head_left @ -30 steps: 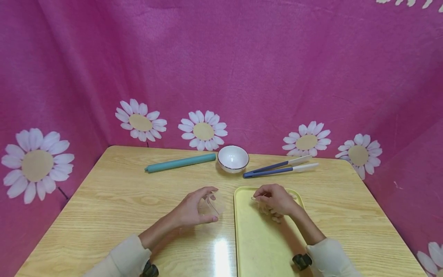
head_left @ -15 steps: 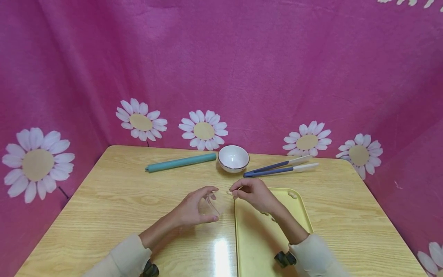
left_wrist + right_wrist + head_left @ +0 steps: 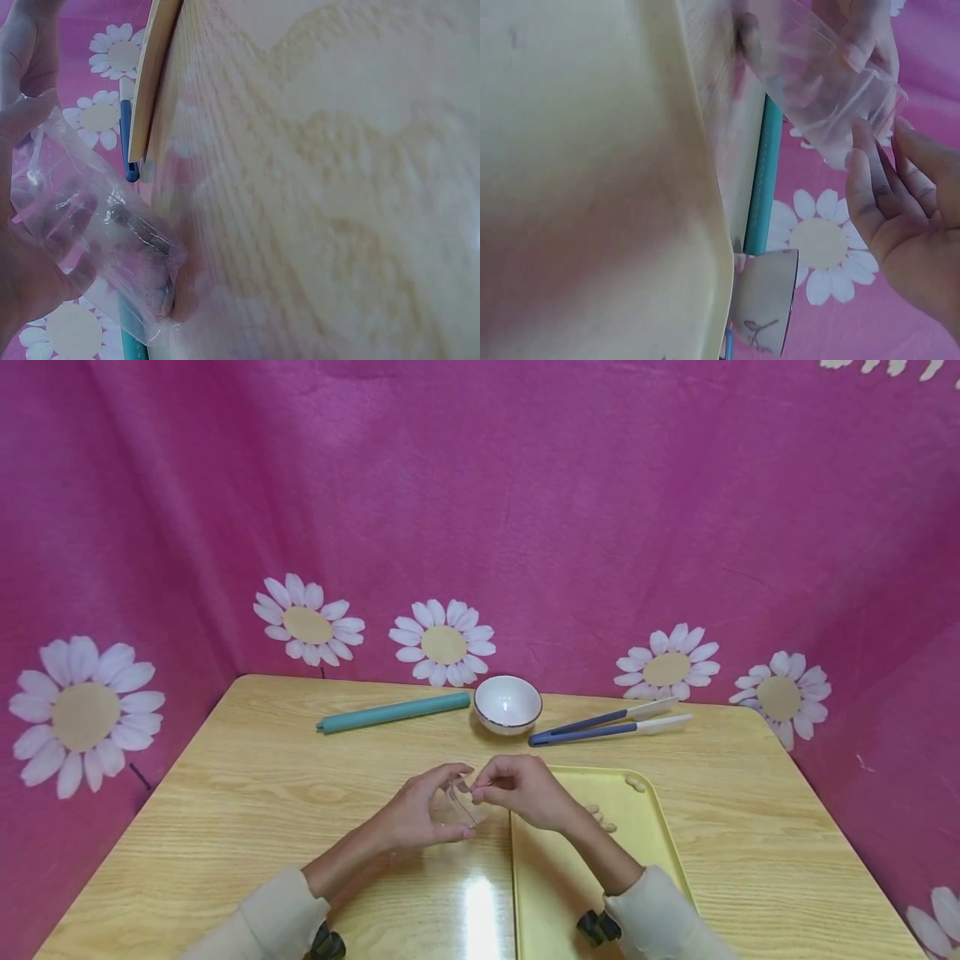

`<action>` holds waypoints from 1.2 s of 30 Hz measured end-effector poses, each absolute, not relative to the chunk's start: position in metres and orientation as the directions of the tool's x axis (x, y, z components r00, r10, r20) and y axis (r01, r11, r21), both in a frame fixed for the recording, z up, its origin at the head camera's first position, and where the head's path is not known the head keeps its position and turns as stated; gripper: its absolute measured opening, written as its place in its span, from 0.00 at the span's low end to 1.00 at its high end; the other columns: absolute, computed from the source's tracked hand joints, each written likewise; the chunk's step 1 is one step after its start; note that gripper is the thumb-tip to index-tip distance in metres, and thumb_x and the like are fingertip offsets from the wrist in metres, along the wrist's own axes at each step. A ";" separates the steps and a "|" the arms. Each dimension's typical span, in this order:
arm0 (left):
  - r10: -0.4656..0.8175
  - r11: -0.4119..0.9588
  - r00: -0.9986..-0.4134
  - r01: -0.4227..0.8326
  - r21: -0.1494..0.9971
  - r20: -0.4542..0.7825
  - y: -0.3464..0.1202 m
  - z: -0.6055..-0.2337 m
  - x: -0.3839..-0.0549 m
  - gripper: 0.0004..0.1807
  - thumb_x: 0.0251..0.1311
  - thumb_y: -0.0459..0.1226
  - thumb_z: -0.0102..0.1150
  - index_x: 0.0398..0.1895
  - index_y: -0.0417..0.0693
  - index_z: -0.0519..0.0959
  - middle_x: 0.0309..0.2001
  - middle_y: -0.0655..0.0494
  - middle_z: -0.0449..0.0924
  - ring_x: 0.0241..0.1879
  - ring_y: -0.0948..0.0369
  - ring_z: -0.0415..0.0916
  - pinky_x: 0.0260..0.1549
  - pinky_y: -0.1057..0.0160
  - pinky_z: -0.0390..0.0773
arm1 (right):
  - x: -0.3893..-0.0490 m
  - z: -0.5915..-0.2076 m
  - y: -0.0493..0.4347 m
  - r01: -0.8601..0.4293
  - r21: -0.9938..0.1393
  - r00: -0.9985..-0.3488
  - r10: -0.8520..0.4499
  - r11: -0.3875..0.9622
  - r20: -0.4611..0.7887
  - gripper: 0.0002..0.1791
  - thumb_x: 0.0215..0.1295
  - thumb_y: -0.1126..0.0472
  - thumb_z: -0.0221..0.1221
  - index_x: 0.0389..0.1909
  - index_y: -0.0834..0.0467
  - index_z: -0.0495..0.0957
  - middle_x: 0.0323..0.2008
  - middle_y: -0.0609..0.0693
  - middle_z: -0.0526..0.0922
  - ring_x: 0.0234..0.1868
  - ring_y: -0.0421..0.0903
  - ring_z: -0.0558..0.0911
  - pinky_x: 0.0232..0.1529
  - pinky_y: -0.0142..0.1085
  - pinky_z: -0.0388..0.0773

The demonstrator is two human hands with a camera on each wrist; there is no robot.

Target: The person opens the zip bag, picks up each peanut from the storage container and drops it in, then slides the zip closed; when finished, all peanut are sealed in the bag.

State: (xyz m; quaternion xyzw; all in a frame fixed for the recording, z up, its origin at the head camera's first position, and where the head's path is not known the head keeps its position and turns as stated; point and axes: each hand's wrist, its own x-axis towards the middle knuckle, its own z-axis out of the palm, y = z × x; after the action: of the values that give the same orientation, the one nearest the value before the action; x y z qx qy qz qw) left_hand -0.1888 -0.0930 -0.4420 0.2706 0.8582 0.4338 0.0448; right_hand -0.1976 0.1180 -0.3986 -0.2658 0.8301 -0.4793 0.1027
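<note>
My left hand (image 3: 416, 818) grips a small clear plastic bag (image 3: 453, 806) and holds it upright on the wooden table, just left of a yellow tray (image 3: 645, 827). The left wrist view shows the bag (image 3: 90, 225) crumpled in my palm. My right hand (image 3: 474, 791) has reached over the tray's left edge to the bag's mouth. Its fingertips are bunched there in a pinch on something small and pale, which they mostly hide. In the right wrist view those fingers (image 3: 877, 142) sit right at the open bag (image 3: 810, 82). A few pale pieces (image 3: 636, 783) lie on the tray.
Along the back of the table lie a teal rod (image 3: 393, 711), a white bowl (image 3: 507, 703) and blue tongs with white tips (image 3: 607, 724). Pink cloth with daisy prints walls in the table on three sides. The bowl (image 3: 765, 307) stands beyond the tray's far edge.
My right hand rose from the tray with a small pale piece and moved left to the bag's mouth. The left hand and the bag stayed put.
</note>
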 end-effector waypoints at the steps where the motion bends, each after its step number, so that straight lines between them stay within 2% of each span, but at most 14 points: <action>1: 0.505 0.476 -0.848 0.428 0.768 0.159 -0.093 -0.442 -0.189 0.41 0.44 0.47 0.73 0.63 0.51 0.66 0.49 0.57 0.78 0.49 0.60 0.72 0.49 0.54 0.72 | -0.197 -0.398 0.120 -0.343 -0.850 -0.838 -0.539 0.399 0.084 0.04 0.61 0.63 0.62 0.31 0.60 0.81 0.31 0.53 0.84 0.34 0.36 0.80 0.40 0.27 0.78; 8: 0.508 0.472 -0.850 0.412 0.779 0.142 -0.093 -0.443 -0.189 0.41 0.45 0.49 0.72 0.64 0.53 0.66 0.49 0.55 0.79 0.51 0.59 0.72 0.51 0.52 0.70 | -0.200 -0.402 0.143 -0.329 -0.855 -0.857 -0.508 0.402 0.091 0.05 0.60 0.64 0.62 0.32 0.63 0.81 0.31 0.56 0.83 0.32 0.36 0.79 0.39 0.27 0.77; 16: 0.507 0.476 -0.849 0.419 0.774 0.148 -0.092 -0.442 -0.190 0.40 0.45 0.47 0.73 0.63 0.51 0.67 0.48 0.56 0.79 0.50 0.59 0.72 0.51 0.53 0.70 | -0.205 -0.413 0.180 -0.292 -0.842 -0.899 -0.430 0.454 0.080 0.05 0.58 0.65 0.64 0.31 0.64 0.80 0.29 0.55 0.82 0.30 0.34 0.79 0.36 0.27 0.77; 26: 0.503 0.481 -0.852 0.418 0.770 0.148 -0.092 -0.441 -0.189 0.40 0.44 0.45 0.73 0.63 0.51 0.67 0.48 0.57 0.78 0.50 0.59 0.72 0.51 0.52 0.70 | -0.210 -0.422 0.223 -0.275 -0.756 -0.932 -0.357 0.594 0.060 0.03 0.57 0.65 0.64 0.30 0.61 0.82 0.28 0.53 0.84 0.28 0.37 0.78 0.32 0.28 0.74; 36: 0.508 0.478 -0.849 0.416 0.774 0.144 -0.091 -0.442 -0.189 0.41 0.44 0.45 0.73 0.64 0.49 0.67 0.48 0.56 0.79 0.51 0.58 0.72 0.51 0.52 0.70 | -0.205 -0.428 0.237 -0.231 -0.704 -0.925 -0.375 0.672 -0.055 0.02 0.55 0.68 0.64 0.30 0.62 0.82 0.26 0.52 0.84 0.27 0.37 0.77 0.28 0.29 0.73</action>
State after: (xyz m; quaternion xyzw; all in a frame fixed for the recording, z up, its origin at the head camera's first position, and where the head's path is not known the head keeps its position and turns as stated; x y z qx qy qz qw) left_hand -0.1892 -0.0908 -0.4416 0.2693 0.8580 0.4342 0.0527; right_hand -0.2054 0.2373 -0.4283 -0.1666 0.9090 -0.3693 0.0978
